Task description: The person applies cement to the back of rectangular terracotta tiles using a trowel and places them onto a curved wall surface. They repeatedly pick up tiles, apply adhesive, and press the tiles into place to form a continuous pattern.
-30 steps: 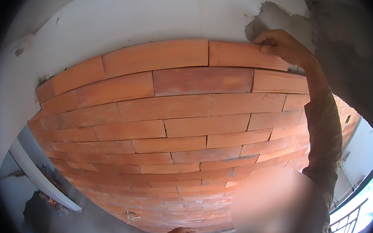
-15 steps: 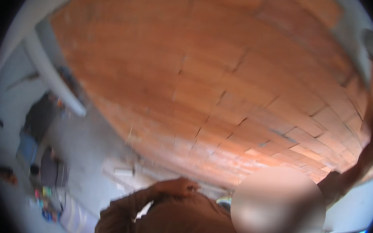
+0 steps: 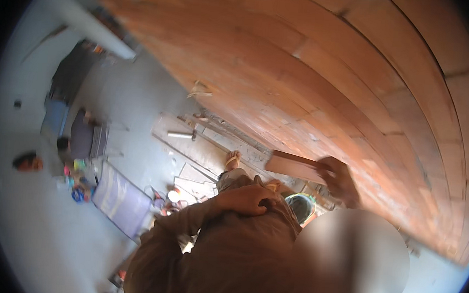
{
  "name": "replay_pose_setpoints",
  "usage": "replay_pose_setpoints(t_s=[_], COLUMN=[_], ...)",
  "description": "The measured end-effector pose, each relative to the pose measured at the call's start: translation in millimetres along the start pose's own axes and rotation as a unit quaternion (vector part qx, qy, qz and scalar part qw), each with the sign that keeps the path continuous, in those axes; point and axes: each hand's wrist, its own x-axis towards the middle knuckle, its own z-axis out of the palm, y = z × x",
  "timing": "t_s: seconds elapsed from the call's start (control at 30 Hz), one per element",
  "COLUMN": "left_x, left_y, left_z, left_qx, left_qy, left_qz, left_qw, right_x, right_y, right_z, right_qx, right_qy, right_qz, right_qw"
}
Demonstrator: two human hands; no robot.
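My right hand (image 3: pixel 337 179) grips the right end of a flat, reddish-brown rectangular tile (image 3: pixel 289 166), held out over the floor beside the wall. The wall (image 3: pixel 327 82) is built of orange-brown rectangular pieces in rows, with dark gaps between some of them. My left hand (image 3: pixel 247 199) lies against my brown clothing with its fingers curled; whatever may be in it is hidden. Below the tile, near my right leg, stands a round bucket (image 3: pixel 300 208) with dark contents.
A hammer (image 3: pixel 182 136) lies on a board at the wall's foot. My sandalled foot (image 3: pixel 233 160) is beside it. To the left are a chair (image 3: pixel 98 140), a purple mat (image 3: pixel 122 199) and a heap of colourful items (image 3: pixel 79 186). Flat pieces (image 3: pixel 194 184) cover part of the floor.
My view has tilted down toward the floor. The right arm, raised along the wall before, has come down, and the tile now shows in that hand. My left hand still rests on my clothing.
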Motion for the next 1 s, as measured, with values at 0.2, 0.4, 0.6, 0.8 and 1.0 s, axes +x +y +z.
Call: replay_pose_setpoints(t_s=[0.2, 0.4, 0.6, 0.8, 1.0], left_x=[4, 42, 92, 161, 215], left_y=[1, 19, -6, -38, -104], left_z=[-26, -39, -32, 17, 118], left_qx=[0.006, 0.084, 0.166, 0.242, 0.274], left_qy=[-0.043, -0.158, -0.287, -0.327, -0.446], left_qz=[-0.087, -0.233, -0.227, -0.244, -0.232], left_qw=[0.995, 0.956, 0.916, 0.880, 0.820], right_x=[27, -83, -192, -247, -298], right_y=[142, 230, 259, 274, 336], right_z=[155, 277, 380, 462, 516], right_qx=[-0.174, -0.008, 0.198, 0.239, 0.217], right_qy=[-0.047, 0.172, 0.308, 0.393, 0.428], right_qz=[0.207, 0.573, 0.726, 0.781, 0.804], right_qw=[0.961, 0.801, 0.582, 0.423, 0.352])
